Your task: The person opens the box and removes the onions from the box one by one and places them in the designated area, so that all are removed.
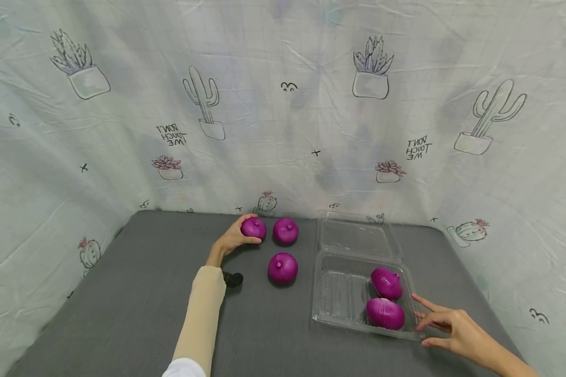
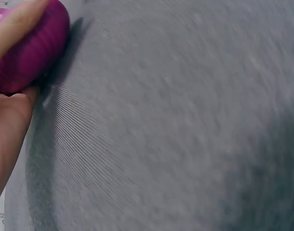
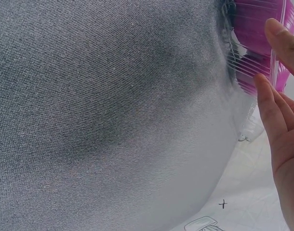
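Observation:
My left hand (image 1: 236, 236) grips a purple onion (image 1: 254, 229) at the back of the table, thumb on the near side and fingers curled behind it. In the left wrist view the same onion (image 2: 36, 48) sits between thumb and fingers. A second onion (image 1: 285, 231) lies just right of it, and a third onion (image 1: 283, 268) nearer the front. My right hand (image 1: 455, 330) is at the right edge of a clear plastic clamshell box (image 1: 339, 320), fingers fairly straight and fingertips at its rim. Inside, on the right, lie two more onions, one behind (image 1: 387, 283), one in front (image 1: 385, 313).
The box's clear lid (image 1: 354, 235) lies folded back behind it. A black wrist camera (image 1: 233, 279) sticks out beside my left forearm. The grey table (image 1: 122, 309) ends at a white printed curtain (image 1: 273, 115) at the back and sides.

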A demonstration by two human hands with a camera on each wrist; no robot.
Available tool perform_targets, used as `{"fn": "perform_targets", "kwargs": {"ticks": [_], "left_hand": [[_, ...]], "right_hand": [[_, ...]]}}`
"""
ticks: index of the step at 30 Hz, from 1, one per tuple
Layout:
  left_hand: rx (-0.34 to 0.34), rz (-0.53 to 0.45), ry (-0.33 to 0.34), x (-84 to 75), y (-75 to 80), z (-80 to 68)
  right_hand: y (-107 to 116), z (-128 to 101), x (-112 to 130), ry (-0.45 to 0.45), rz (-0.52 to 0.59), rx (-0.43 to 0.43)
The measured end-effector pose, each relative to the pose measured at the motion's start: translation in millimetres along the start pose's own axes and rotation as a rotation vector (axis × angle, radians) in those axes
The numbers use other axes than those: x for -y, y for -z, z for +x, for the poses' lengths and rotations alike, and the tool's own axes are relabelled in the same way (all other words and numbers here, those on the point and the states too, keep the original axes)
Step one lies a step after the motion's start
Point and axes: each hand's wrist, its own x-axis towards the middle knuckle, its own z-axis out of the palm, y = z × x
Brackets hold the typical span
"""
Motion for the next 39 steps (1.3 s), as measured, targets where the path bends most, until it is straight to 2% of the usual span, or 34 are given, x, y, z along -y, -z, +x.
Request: {"fn": "perform_targets", "kwargs": {"ticks": [6, 9, 16, 25, 29, 34, 39], "left_hand": [[0.014, 0.159, -0.043, -0.3, 0.8, -0.4], [0.03, 0.179, -0.043, -1.7, 1.5, -2.0], [0.057, 0.112, 0.019, -4.6, 3.4, -6.4], [0.027, 0.126, -0.026, -3.5, 3.9, -8.4], [0.055, 0.075, -0.009, 1.3, 6.4, -12.0], [0.096, -0.016, -0.022, 4.0, 9.7, -12.8], [0.099, -0.018, -0.034, -1.0, 11.9, -12.5]], "right_hand": [[0.8, -0.5, 0.5, -0.009, -0.013, -0.006], [0.2, -0.8, 0.0, -0.004, -0.018, -0.006], [-2.0, -1.1, -1.8, 0.015, 0.002, 0.002], [-1.9, -1.3, -2.6, 0.031, -0.01, -0.01], [-3.0, -1.5, -3.3, 0.034, -0.003, -0.003], [-3.7, -1.4, -2.7, 0.033, 0.004, -0.006], [-2.9, -1.5, -2.0, 0.034, 0.0, -0.014]]}}
